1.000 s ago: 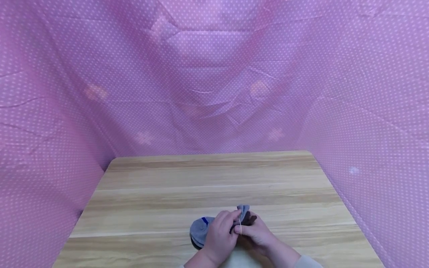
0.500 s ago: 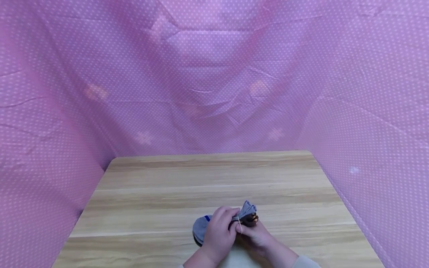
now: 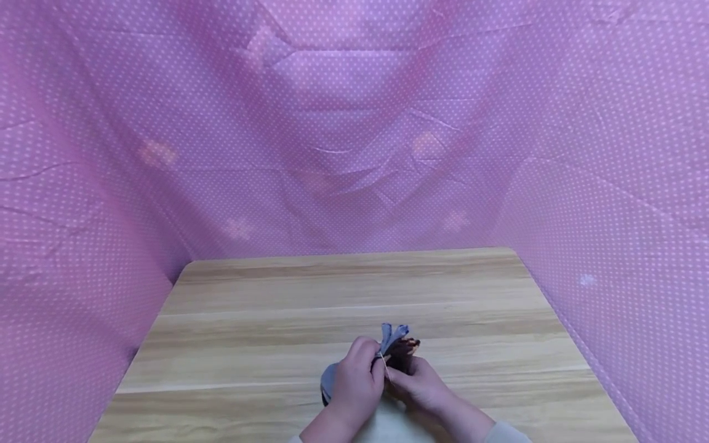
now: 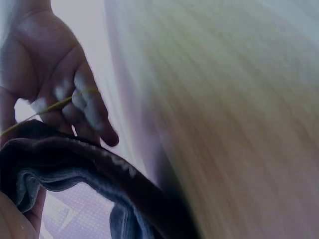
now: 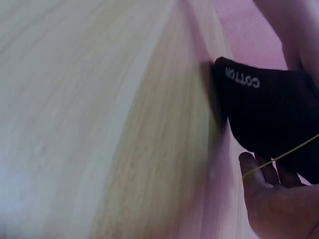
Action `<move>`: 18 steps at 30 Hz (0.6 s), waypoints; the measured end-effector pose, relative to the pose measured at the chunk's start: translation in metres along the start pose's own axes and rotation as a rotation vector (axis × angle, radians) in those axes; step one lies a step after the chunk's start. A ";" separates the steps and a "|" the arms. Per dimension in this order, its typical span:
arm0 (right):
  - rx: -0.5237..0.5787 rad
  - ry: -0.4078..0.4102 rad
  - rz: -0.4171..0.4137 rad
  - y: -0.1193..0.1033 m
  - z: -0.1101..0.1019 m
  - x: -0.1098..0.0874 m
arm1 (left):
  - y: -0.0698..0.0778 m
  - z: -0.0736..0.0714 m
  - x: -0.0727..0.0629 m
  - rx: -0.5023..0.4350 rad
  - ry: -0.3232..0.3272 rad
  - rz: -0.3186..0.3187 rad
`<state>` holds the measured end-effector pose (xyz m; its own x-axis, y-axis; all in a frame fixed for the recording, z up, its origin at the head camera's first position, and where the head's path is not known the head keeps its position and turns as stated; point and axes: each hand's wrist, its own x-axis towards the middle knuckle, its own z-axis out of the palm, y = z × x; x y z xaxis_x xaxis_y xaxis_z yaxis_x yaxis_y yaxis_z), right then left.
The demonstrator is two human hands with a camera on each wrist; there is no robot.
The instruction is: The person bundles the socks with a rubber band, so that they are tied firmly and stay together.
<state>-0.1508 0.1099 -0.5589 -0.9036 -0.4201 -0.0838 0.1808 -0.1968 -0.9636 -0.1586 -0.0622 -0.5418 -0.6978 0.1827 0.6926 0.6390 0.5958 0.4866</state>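
Note:
A bundle of grey socks (image 3: pixel 392 337) and dark brown socks (image 3: pixel 403 354) is bunched between the two hands, just above the table. My left hand (image 3: pixel 357 378) grips the bundle near its middle, hiding much of it; a rounded grey end (image 3: pixel 328 380) shows at its left. A thin yellowish rubber band (image 3: pixel 384 364) stretches across the bundle. My right hand (image 3: pixel 421 384) holds the band, which runs over its fingers (image 4: pixel 89 107) in the left wrist view. White lettering marks a dark sock (image 5: pixel 264 104) in the right wrist view.
The hands work over the near part of a wood-grain table (image 3: pixel 244 332). Pink dotted cloth (image 3: pixel 354 154) hangs behind the table and along both sides.
Both hands and the bundle have shifted slightly left. The free sock ends now spread apart and point more upward, and the rubber band has moved left with the hands.

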 end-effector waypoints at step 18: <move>-0.735 0.237 -0.098 -0.002 -0.015 0.014 | 0.002 0.000 0.000 -0.027 0.013 0.062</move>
<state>-0.1693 0.1180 -0.5622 -0.9760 -0.2143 0.0383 -0.1334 0.4495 -0.8832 -0.1575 -0.0608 -0.5404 -0.6522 0.2088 0.7287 0.6899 0.5619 0.4564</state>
